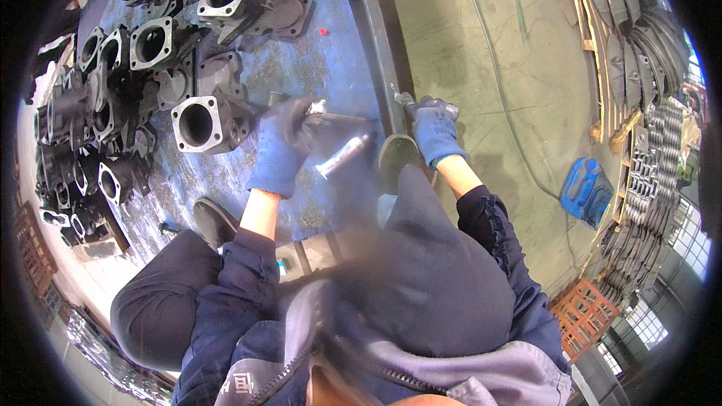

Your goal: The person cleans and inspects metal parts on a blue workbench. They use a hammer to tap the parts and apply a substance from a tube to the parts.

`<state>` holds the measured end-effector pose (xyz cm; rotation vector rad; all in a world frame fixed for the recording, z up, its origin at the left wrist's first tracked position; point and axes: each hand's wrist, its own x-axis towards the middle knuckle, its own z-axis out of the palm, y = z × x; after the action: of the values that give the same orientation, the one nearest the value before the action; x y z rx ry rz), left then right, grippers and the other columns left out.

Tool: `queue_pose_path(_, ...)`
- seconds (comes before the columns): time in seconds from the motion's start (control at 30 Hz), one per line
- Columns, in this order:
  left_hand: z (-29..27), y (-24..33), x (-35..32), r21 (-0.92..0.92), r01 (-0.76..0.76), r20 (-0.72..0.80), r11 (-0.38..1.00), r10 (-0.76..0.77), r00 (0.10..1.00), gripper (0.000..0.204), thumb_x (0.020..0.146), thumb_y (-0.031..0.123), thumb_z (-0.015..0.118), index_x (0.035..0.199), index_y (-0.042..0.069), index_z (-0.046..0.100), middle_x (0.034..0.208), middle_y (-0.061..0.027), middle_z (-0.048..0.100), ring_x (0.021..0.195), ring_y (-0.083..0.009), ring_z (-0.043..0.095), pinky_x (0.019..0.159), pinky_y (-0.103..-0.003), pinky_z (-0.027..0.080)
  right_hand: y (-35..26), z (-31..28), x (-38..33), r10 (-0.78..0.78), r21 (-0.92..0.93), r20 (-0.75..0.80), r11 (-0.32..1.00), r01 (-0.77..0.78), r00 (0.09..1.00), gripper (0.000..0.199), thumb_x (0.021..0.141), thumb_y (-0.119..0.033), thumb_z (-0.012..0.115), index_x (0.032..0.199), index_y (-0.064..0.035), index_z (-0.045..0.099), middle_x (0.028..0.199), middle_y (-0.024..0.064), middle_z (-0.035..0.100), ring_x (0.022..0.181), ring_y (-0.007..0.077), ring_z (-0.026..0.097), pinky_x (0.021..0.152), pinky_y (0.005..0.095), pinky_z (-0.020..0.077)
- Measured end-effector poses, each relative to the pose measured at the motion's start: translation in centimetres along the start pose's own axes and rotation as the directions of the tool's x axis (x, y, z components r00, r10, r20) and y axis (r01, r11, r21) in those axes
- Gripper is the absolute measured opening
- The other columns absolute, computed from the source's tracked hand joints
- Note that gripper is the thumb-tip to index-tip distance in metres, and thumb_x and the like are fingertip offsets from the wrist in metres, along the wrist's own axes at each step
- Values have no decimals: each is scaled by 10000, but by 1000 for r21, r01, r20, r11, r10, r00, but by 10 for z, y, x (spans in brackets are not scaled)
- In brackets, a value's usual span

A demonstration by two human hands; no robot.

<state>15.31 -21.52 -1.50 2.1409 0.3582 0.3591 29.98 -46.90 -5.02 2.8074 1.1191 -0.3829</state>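
My left hand (282, 143), in a blue knit glove with dark-coated fingers, is above the blue tabletop. Its fingers are closed around something with a pale tip, and a dark bar (342, 116) stretches away from it to the right; what it is stays unclear. Just below lies a white and blue squeeze tube (342, 156), slanted on the table. Past the table's right edge, my right hand (436, 129) wears the same kind of glove. Its fingers are curled round a small object whose metallic end (398, 94) pokes out to the left, too small to name.
Several dark castings with square flanges and round bores (199, 124) crowd the table's left side. A small red cap (323, 31) lies farther back. Across the green floor are a cable (492, 60), a blue plastic case (587, 192) and stacked metal parts (650, 158).
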Motion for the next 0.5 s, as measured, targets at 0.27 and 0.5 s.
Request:
queue_pose_path(0.27, 2, 3, -5, -260, 120, -38, 958, -135, 990, 231, 927, 154, 666, 1109, 12, 666, 917, -110, 710, 806, -200, 679, 739, -317, 533, 21, -7, 38, 49, 548, 188, 823, -146, 981, 344, 930, -124, 528, 1261, -143, 618, 1198, 153, 670, 1092, 310, 648, 889, 378, 505)
queue_pose_path(0.5, -6, -17, -7, -401, 338, 65, 852, -341, 938, 334, 986, 281, 612, 1174, 5, 615, 897, -72, 678, 779, -116, 623, 684, -275, 505, -42, -43, 142, 52, 528, 108, 843, -101, 993, 262, 941, -239, 573, 1140, -78, 626, 1092, 160, 694, 1036, 328, 665, 870, 383, 514)
